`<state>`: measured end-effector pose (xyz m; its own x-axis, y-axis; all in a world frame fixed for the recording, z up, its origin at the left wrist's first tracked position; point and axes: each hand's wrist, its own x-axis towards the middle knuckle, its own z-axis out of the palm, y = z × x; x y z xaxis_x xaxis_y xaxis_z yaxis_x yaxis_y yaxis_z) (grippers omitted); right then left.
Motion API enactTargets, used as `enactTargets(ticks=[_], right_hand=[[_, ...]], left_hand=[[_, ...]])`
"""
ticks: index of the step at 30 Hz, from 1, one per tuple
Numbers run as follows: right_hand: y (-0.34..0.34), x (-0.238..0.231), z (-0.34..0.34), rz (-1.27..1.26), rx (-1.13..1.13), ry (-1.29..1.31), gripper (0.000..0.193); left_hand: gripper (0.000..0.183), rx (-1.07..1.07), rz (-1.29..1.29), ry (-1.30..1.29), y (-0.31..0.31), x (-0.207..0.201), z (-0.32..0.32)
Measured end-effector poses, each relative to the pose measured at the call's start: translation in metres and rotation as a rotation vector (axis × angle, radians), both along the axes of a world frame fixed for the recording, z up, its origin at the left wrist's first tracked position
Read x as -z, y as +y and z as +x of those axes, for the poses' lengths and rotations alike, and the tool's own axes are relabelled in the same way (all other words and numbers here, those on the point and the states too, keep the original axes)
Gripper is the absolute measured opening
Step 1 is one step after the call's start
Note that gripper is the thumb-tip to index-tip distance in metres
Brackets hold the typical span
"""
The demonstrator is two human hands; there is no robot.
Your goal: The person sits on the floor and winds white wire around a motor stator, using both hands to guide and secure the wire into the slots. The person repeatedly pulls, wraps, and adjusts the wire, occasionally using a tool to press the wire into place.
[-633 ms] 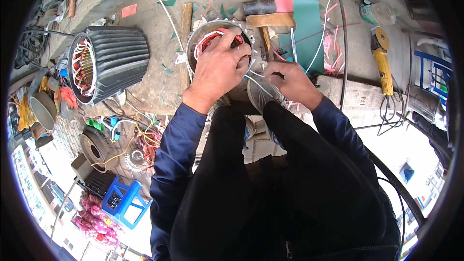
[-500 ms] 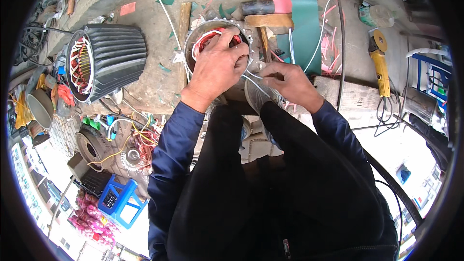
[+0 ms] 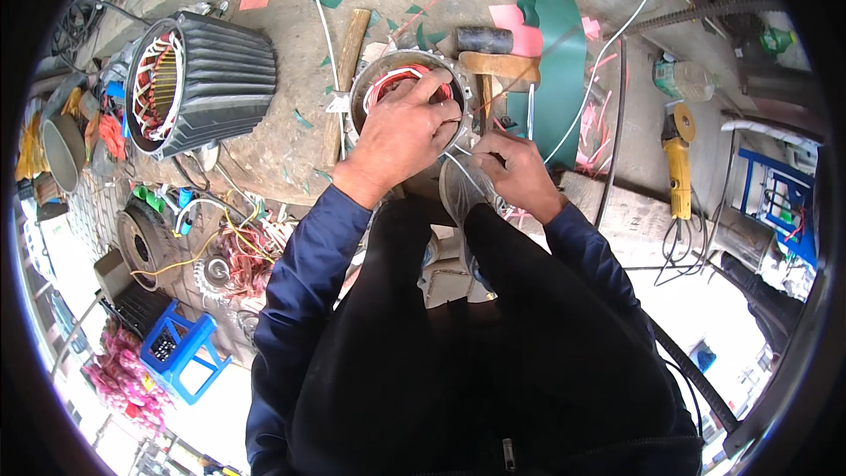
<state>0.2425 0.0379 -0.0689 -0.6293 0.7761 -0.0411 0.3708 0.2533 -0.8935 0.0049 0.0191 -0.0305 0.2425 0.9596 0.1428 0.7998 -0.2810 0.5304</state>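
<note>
My left hand point(image 3: 397, 137) lies over a round grey motor stator point(image 3: 357, 106), its bent fingers reaching inside the ring. Red windings with white lacing point(image 3: 384, 86) show beside the fingers; the fingertips and anything between them are hidden. Just right of the stator, my right hand point(image 3: 522, 174) is closed in a pinch on a thin white cord point(image 3: 463, 152) that runs to the stator's lower right edge. A loose length of white cord trails down over a shoe point(image 3: 456, 189). The stator stands on the concrete beyond my knees.
A larger finned motor housing point(image 3: 225, 75) lies on the left. Right of the stator are a wooden-handled hammer point(image 3: 485, 40), a green sheet point(image 3: 557, 79) and pink scraps. A yellow angle grinder point(image 3: 679, 163) lies farther right. A blue stool point(image 3: 187, 353) stands lower left.
The view has shifted slightly, so the bench contents sit differently in the picture. My right hand's fingers have curled tighter and come closer to the stator. My left hand stays over the windings.
</note>
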Motion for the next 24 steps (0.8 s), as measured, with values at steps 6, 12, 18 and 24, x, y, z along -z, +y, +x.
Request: enactTargets(ticks=[6,12,18,24], right_hand=[[0.009,0.005,0.01,0.017,0.036,-0.014,0.004],[0.011,-0.024,0.015,0.066,0.193,-0.139,0.015],[0.029,-0.071,-0.023,0.05,0.107,-0.007,0.02],[0.029,-0.064,-0.057,0.291,-0.108,-0.038,0.021]], left_hand=[[0.003,-0.027,0.068,0.031,-0.003,0.004,0.001],[0.008,-0.015,0.134,0.071,-0.007,-0.013,0.005],[0.027,-0.191,0.036,0.053,-0.002,-0.072,-0.002],[0.025,-0.199,0.03,0.056,0.0,-0.117,-0.021]])
